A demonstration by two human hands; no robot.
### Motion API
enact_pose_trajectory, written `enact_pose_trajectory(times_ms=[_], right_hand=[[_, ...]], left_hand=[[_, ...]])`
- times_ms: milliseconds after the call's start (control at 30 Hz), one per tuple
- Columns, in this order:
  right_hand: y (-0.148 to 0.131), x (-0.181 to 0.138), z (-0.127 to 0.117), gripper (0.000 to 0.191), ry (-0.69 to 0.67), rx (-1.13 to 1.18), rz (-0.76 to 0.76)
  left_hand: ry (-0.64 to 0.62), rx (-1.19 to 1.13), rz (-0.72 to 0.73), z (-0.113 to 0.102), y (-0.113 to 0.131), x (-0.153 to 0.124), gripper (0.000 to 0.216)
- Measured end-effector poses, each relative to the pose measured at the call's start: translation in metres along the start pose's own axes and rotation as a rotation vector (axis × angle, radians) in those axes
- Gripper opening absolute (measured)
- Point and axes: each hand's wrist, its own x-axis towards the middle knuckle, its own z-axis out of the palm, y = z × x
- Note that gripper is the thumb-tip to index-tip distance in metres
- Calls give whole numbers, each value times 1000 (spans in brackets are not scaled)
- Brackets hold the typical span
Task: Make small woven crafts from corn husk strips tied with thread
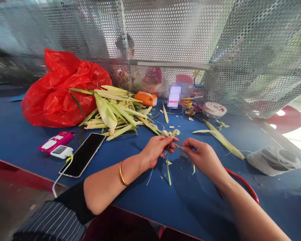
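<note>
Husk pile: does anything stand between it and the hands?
Nothing visible blocks the left hand: only a thin strip lies between it and the pile. From the right hand, the left hand stands in the way.

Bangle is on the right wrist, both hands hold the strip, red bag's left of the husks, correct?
No: the head view shows the bangle on the left wrist, not the right. Otherwise right: the left hand and right hand hold the strip, and the red bag is left of the husks.
</note>
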Motion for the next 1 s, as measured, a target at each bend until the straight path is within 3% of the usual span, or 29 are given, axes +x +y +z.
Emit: enact_pose_trajectory(times_ms=[100,233,300,400,567,733,833,933,1000], right_hand=[[2,4,6,26,76,164,22],[-2,3,14,34,17,610,187],[-5,1,16,33,1,783,261],[-7,-1,18,33,79,868,299],[-1,1,22,28,240,751,259],[2,4,10,29,294,235,74],[-1,2,0,31,200,-15,9],[-2,0,-4,30,10,-39,-30],[-1,-1,-5,28,-17,-54,-60]], left_hand=[[-86,2,-42,1,-2,-1,31],[-192,16,-132,3,-4,-3,41],[-204,25,-143,5,-5,-4,39],[-198,42,-133,7,-7,-5,30],[-220,75,-115,9,-8,-6,24],[-185,10,-108,7,-6,-5,33],[-135,0,-82,4,-5,-3,31],[-53,50,-34,3,-4,0,21],[-3,94,-12,3,-2,0,19]])
